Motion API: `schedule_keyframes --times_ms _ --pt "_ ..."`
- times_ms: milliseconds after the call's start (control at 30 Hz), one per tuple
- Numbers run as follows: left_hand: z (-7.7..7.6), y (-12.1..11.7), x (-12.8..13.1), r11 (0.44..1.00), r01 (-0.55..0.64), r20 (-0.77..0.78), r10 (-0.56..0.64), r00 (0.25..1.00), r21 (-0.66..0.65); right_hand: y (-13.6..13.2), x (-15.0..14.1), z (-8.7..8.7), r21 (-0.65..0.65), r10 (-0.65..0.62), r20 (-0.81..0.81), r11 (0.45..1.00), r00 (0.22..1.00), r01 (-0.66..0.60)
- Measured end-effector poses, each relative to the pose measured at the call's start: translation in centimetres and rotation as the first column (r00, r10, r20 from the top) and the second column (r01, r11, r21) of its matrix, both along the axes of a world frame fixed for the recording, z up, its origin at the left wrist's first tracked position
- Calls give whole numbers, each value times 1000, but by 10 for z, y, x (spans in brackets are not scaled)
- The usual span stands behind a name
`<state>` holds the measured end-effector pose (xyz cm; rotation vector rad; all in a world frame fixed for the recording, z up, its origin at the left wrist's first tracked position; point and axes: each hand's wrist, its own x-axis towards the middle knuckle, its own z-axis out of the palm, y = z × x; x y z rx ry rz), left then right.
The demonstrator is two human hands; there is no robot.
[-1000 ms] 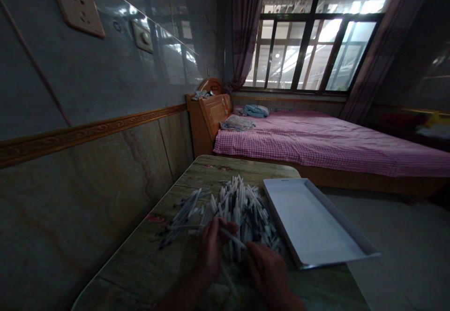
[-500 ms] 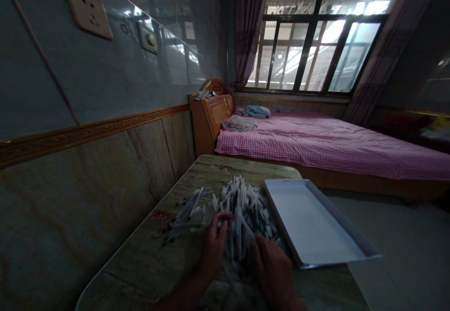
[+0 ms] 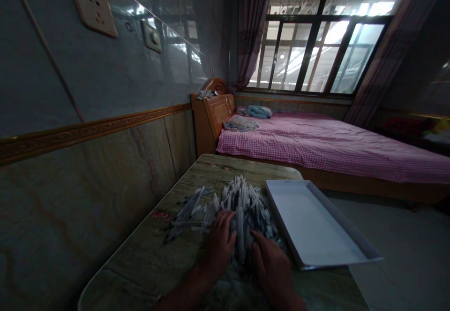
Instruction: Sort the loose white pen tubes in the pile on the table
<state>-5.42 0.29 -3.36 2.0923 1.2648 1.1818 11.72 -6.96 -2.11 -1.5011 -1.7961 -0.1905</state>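
A heap of slim white pens [image 3: 242,191] lies on the marbled table [image 3: 140,264], many of them pointing away from me. To its left is a smaller, looser group of clear pens with dark ends [image 3: 190,208]. My left hand [image 3: 221,239] rests against the near left side of the heap, fingers stretched forward. On the opposite side, my right hand [image 3: 272,261] has its index finger extended and its thumb apart, touching the pens. Several pens stand between the two hands. Dim light and blur hide the exact contact at the fingertips.
A shallow white tray [image 3: 316,226] sits right of the heap, reaching past the table's right edge. A tiled wall [image 3: 87,198] runs along the left. Beyond the table is a bed with a pink checked sheet [image 3: 298,147] and a wooden headboard [image 3: 207,123].
My left hand has turned flatter and its fingers have straightened along the heap. My right hand has shifted slightly, and the light piece at its fingertips no longer shows. The tray stays put.
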Motion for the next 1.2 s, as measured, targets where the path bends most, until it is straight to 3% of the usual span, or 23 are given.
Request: schedule_keyframes --times_ms 200,333,467,600,700,833,1067,1200 --pt "-8 -1 5 999 14 -190 -7 982 37 -3 -4 6 -42 134 36 990 990 -132" --pt "-8 -2 7 998 25 -139 -16 990 59 -4 -7 10 -65 182 60 982 981 -178" --pt "6 2 0 990 -14 -12 16 1000 139 -2 -3 7 -74 195 20 978 981 -193" --pt "29 18 -22 950 -225 25 225 974 216 0 -1 3 -57 188 -20 980 982 -189" --pt "44 29 -44 904 -359 -112 392 913 233 1 0 1 -45 181 -35 982 983 -183" --pt "49 28 -66 843 -504 -368 535 760 187 2 1 2 -28 203 -43 978 978 -204" --pt "44 15 -69 830 -522 -628 516 582 198 0 3 1 23 196 -53 980 979 -195" --pt "44 15 -70 833 -525 -685 485 543 174 0 1 1 24 186 -69 982 980 -185"
